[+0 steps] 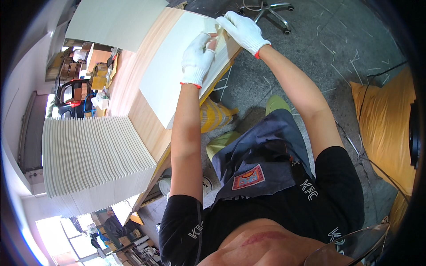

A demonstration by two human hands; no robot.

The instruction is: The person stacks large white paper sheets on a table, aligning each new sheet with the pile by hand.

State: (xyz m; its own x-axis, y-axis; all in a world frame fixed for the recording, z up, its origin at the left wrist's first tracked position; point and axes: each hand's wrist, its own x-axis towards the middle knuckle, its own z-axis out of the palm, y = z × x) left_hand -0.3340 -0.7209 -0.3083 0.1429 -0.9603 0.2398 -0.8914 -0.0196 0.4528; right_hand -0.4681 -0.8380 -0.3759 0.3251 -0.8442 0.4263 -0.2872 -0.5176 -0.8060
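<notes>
White knit gloves with red cuffs cover both hands; on my left hand [198,60] bare fingertips show. That hand rests on the near edge of a stack of white sheets [166,73] lying on a wood-grain tabletop [148,114]. At the stack's far right corner my right hand [243,32] is bent over the edge, its fingers closed on the sheet edges, which look slightly fanned. The left fingers reach towards the same edges; whether they pinch any is unclear. To the left stands a tall pile of white slotted or ridged panels [96,156].
Another pale sheet [113,23] lies at the table's far side. A swivel chair base [268,11] stands on the floor beyond my right hand. Thin white strips litter the floor. Large yellow sacks [382,126] are at the right, and a yellow-wrapped bundle [214,116] sits beneath the table edge.
</notes>
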